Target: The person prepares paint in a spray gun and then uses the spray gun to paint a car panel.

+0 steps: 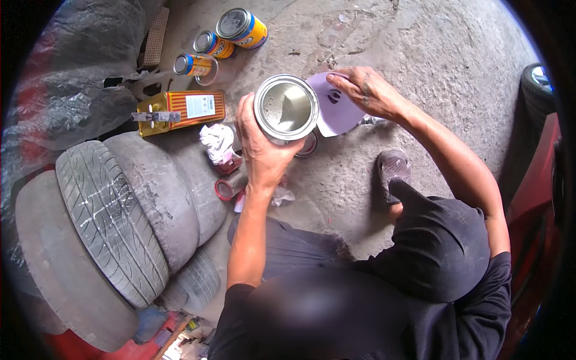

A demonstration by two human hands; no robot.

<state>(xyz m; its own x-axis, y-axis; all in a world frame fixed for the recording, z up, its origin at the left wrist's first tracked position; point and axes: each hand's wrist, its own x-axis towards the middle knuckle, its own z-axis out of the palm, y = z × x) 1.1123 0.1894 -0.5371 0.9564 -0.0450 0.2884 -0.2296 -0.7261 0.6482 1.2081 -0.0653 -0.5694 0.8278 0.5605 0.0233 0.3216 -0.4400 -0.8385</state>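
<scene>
My left hand (261, 147) is wrapped around an open metal can (270, 103), held up off the floor with its mouth facing up. A little pale liquid or film shows inside it. Over to the right, my right hand (373, 93) pinches the edge of a curved sheet of pale lilac paper (338, 115) with a dark printed mark. The paper stands right beside the can's rim, and I cannot tell whether they touch. Beneath the can, another round tin (308, 146) shows only in part. A crumpled white cloth (217, 139) lies left of my left wrist.
Blue-and-yellow cans (254, 33) stand at the far left beside a clear plastic cup (207, 71). A rectangular yellow-and-red tin (180, 113) sits nearer. Several tyres (114, 222) lean at left. A red-rimmed can (224, 189) lies near my knee; a red panel (534, 186) is at right.
</scene>
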